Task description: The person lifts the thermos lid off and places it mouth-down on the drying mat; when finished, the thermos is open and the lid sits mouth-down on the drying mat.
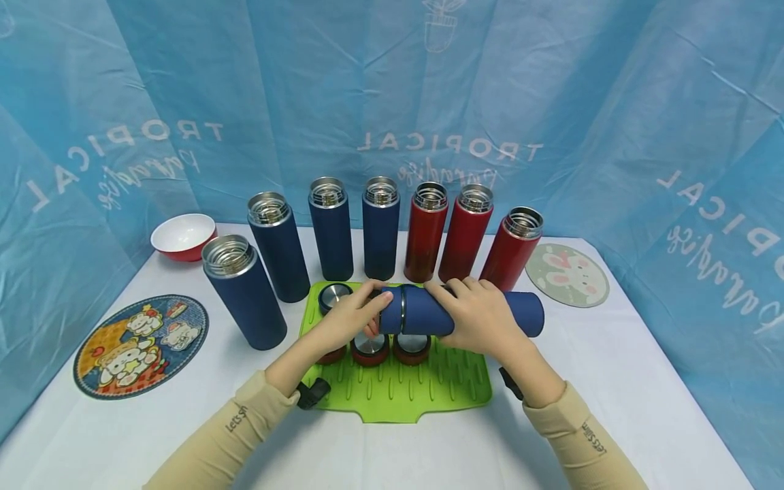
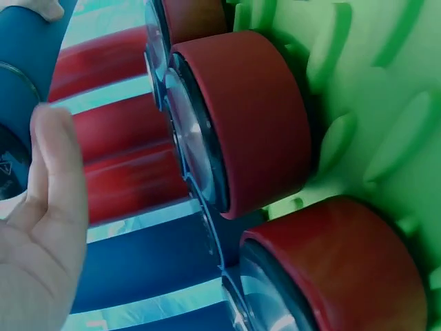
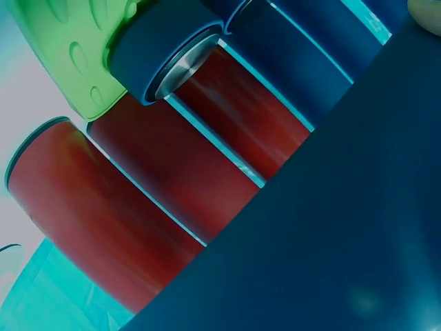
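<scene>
A blue thermos [image 1: 429, 312] lies level across the air above a green ridged mat [image 1: 392, 401], its lid end to the left. My right hand [image 1: 480, 316] grips its body from above. Around the blue lid [image 1: 390, 314], my left hand [image 1: 352, 316] curls with the thumb on top and fingers beneath. In the left wrist view this hand [image 2: 48, 207] is beside the lid's dark end. Red lids [image 1: 370, 350] with steel faces up stand on the mat below, and a blue lid [image 1: 335, 297] stands behind them. The thermos hides part of the back row.
Behind the mat, open blue thermoses [image 1: 331, 235] and red thermoses [image 1: 425, 238] stand upright in an arc. A red-and-white bowl [image 1: 184, 235] and a round cartoon mat [image 1: 143, 347] are at left. A bunny mat [image 1: 569, 275] lies at right. Blue curtains [image 1: 392, 82] enclose the white table.
</scene>
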{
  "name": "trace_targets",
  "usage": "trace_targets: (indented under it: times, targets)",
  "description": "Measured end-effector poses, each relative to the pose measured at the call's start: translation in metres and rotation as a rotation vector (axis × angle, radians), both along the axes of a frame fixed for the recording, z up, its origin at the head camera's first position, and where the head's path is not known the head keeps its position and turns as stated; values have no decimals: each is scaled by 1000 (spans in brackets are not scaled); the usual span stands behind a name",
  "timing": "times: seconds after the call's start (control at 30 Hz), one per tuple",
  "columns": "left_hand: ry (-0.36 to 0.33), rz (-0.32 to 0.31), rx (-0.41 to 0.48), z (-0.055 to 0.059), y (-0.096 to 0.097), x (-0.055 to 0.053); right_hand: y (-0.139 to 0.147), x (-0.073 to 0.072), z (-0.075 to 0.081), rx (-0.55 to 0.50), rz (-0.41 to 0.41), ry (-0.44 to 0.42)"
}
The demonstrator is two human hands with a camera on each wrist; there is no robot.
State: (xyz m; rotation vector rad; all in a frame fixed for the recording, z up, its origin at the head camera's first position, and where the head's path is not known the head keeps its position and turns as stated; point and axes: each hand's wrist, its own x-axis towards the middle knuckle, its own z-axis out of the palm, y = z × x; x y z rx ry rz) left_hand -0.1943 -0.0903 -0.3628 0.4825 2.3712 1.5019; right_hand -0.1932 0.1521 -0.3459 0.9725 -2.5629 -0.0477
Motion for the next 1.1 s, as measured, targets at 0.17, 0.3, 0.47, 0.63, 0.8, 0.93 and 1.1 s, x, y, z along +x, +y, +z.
trace_targets:
  times: [0.17, 0.3, 0.47, 0.63, 0.8, 0.93, 1.1]
  targets:
    - [89, -74, 72, -3, -1, 2, 1, 0, 0, 0, -10, -5]
    - [377, -165, 71, -6, -1, 3, 2, -1, 0, 4, -34, -18]
    - [518, -162, 61, -6, 0, 2, 3, -3, -1, 0, -33, -18]
    - [308, -112, 90, -3, -1, 2, 3, -2, -2, -14, -13, 2]
    - [116, -39, 86, -2, -1, 2, 3, -1, -4, -18, -4, 27]
    - [47, 24, 88, -1, 2, 3, 4, -1, -5, -17, 1, 58]
    - [-28, 96, 131, -1, 1, 3, 7, -1, -7, -31, -13, 66]
